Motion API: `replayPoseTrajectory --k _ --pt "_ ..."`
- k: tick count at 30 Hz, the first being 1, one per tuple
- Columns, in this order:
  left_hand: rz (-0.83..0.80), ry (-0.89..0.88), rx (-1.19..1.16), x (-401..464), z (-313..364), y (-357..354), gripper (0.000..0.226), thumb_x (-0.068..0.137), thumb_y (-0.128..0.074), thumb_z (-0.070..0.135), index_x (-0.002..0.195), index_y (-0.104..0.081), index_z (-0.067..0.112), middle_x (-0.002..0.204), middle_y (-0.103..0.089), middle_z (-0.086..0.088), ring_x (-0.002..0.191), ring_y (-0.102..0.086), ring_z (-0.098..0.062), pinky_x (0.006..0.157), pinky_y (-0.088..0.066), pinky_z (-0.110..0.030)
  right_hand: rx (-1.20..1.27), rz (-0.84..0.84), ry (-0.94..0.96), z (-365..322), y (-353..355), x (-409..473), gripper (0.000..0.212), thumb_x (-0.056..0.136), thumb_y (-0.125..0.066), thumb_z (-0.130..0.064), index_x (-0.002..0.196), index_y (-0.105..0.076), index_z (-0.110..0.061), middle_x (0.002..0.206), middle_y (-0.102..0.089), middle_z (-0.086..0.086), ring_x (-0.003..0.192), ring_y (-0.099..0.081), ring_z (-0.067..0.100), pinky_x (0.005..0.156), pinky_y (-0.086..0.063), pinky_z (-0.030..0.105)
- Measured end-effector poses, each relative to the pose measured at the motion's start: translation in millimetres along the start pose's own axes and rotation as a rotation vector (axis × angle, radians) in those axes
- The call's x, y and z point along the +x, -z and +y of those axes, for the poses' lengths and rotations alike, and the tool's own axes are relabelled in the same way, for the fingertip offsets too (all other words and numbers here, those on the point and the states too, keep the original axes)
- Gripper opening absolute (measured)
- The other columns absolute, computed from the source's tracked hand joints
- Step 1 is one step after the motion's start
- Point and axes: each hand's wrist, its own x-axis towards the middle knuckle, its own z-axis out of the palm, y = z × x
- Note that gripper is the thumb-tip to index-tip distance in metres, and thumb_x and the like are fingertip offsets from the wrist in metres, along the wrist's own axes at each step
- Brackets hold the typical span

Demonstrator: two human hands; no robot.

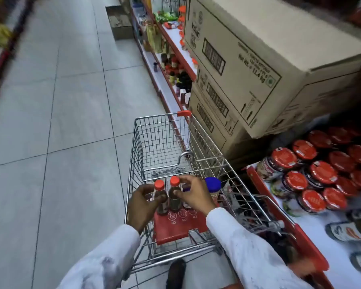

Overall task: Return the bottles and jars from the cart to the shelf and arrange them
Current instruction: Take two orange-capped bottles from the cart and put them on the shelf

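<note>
A wire shopping cart stands in the aisle in front of me. On its red child-seat flap stand two dark bottles with red caps. My left hand is wrapped around the left bottle. The right bottle is pinched between the fingers of my right hand. Just right of them in the cart stands a jar with a blue lid, partly hidden by my right hand. The shelf to the right has a red edge and a white surface, with several red-lidded jars on it.
Stacked cardboard boxes sit on the shelf beside and above the cart's right side. Further shelves with bottles run along the aisle ahead. The grey tiled floor stretches to the left. My shoe shows under the cart handle.
</note>
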Motion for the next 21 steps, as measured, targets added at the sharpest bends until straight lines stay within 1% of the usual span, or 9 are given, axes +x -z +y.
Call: replayPoseTrajectory --k 3,5,10,12,13,14,15,18,21 --pt "-0.011 -0.008 0.015 5.4 0.6 -5.7 0.044 0.064 -0.088 0.014 0.104 -0.071 0.012 0.101 -0.075 -0.003 0.091 -0.068 -0.021 0.083 -0.054 -0.033 -0.042 0.008 0.012 -2.1 -6.9 3.4 0.046 0.07 -0.081 -0.023 0.113 -0.066 -0.021 0.107 -0.074 0.001 0.094 -0.069 0.016 0.088 -0.056 0.034" --pt "0.005 -0.027 0.012 7.1 1.2 -11.7 0.04 0.065 -0.086 0.013 0.102 -0.072 0.013 0.098 -0.077 -0.003 0.089 -0.071 -0.02 0.084 -0.057 -0.037 -0.028 0.032 0.002 -2.9 -9.1 5.1 0.04 0.071 -0.08 -0.023 0.11 -0.069 -0.021 0.104 -0.075 0.0 0.091 -0.069 0.015 0.087 -0.056 0.035" --pt "0.069 -0.096 0.037 -0.3 6.8 -11.2 0.03 0.068 -0.083 0.013 0.098 -0.076 0.014 0.088 -0.077 0.0 0.082 -0.071 -0.014 0.077 -0.053 -0.024 -0.057 0.026 0.004 -2.6 -3.6 1.6 0.033 0.071 -0.082 -0.024 0.102 -0.071 -0.02 0.099 -0.077 -0.001 0.091 -0.069 0.013 0.088 -0.056 0.038" --pt "0.074 -0.124 0.041 -7.8 13.3 -6.2 0.029 0.069 -0.083 0.014 0.097 -0.076 0.015 0.086 -0.077 0.001 0.08 -0.07 -0.007 0.079 -0.055 -0.023 -0.064 0.025 0.025 -3.2 1.5 -6.0 0.033 0.072 -0.082 -0.023 0.102 -0.071 -0.019 0.099 -0.076 -0.001 0.091 -0.069 0.013 0.088 -0.056 0.038" --pt "0.077 -0.141 0.036 -13.1 17.2 -2.5 0.028 0.069 -0.083 0.016 0.097 -0.077 0.016 0.085 -0.077 0.002 0.079 -0.069 -0.001 0.077 -0.054 -0.016 -0.058 0.032 0.041 -5.1 6.3 -11.7 0.033 0.072 -0.082 -0.022 0.103 -0.071 -0.019 0.099 -0.076 -0.001 0.091 -0.069 0.013 0.088 -0.057 0.038" --pt "0.088 -0.166 0.032 -20.2 22.1 2.1 0.027 0.069 -0.084 0.018 0.096 -0.077 0.018 0.084 -0.077 0.004 0.077 -0.068 0.003 0.073 -0.052 -0.009 -0.046 0.043 0.06 -7.4 11.6 -18.2 0.032 0.072 -0.081 -0.022 0.103 -0.071 -0.019 0.098 -0.076 -0.001 0.09 -0.069 0.012 0.087 -0.057 0.037" --pt "0.109 -0.207 0.033 -27.9 27.4 6.8 0.027 0.069 -0.085 0.022 0.095 -0.077 0.02 0.082 -0.076 0.006 0.077 -0.069 0.003 0.071 -0.051 -0.008 -0.032 0.058 0.077 -11.9 19.0 -26.1 0.032 0.072 -0.081 -0.024 0.102 -0.071 -0.019 0.097 -0.077 -0.002 0.089 -0.069 0.011 0.086 -0.057 0.036" --pt "0.164 -0.347 0.032 -57.0 47.5 22.2 0.025 0.068 -0.086 0.03 0.091 -0.077 0.026 0.082 -0.075 0.014 0.078 -0.071 0.0 0.072 -0.055 -0.02 0.026 0.139 0.127 -29.6 47.9 -56.2 0.032 0.072 -0.081 -0.028 0.102 -0.071 -0.02 0.094 -0.076 -0.005 0.086 -0.069 0.007 0.082 -0.058 0.029" --pt "0.186 -0.471 -0.008 -88.8 75.9 29.7 0.025 0.067 -0.088 0.026 0.089 -0.078 0.023 0.08 -0.075 0.011 0.076 -0.071 -0.002 0.069 -0.059 -0.021 0.127 0.249 0.169 -46.5 87.9 -100.2 0.027 0.073 -0.081 -0.026 0.097 -0.072 -0.021 0.087 -0.076 -0.007 0.079 -0.07 0.004 0.074 -0.054 0.016"
